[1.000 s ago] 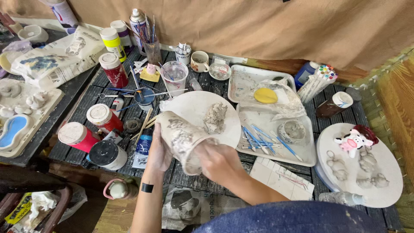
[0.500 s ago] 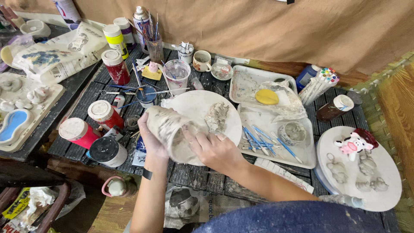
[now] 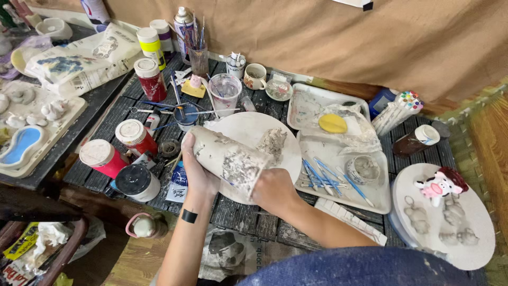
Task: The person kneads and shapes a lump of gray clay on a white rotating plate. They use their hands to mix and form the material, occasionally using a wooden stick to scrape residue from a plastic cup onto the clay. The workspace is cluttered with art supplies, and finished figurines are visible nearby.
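At the middle of the slatted table point(image 3: 248, 222), a clay-smeared cylinder point(image 3: 228, 158) is held on its side, tilted, above the near-left part of a round white board point(image 3: 248, 130). It is gripped at its left end by the left hand point(image 3: 197, 172), whose fingers are wrapped shut around it. The right hand point(image 3: 273, 189) is pressed against its open right end; whether those fingers are closed on the rim or reach inside cannot be told. A lump of clay point(image 3: 272, 142) lies on the board just beyond the cylinder, apart from it.

Little free room is left around the work. On the left, three paint jars are crowded near the table's front edge: a red one point(image 3: 101, 157), a black one point(image 3: 137, 182) and another red one point(image 3: 135, 136). A small blue dish point(image 3: 186, 115) sits just past the board's far-left rim. On the right, a white tray point(image 3: 346, 185) with blue tools point(image 3: 323, 172) and a small grey cup point(image 3: 362, 168) is set tight against the board's edge. Farther right, a second round board point(image 3: 476, 233) with a pink figure point(image 3: 437, 186) overhangs the table corner. Bare slats are seen only in a narrow strip between the board and the near edge, under the forearms.
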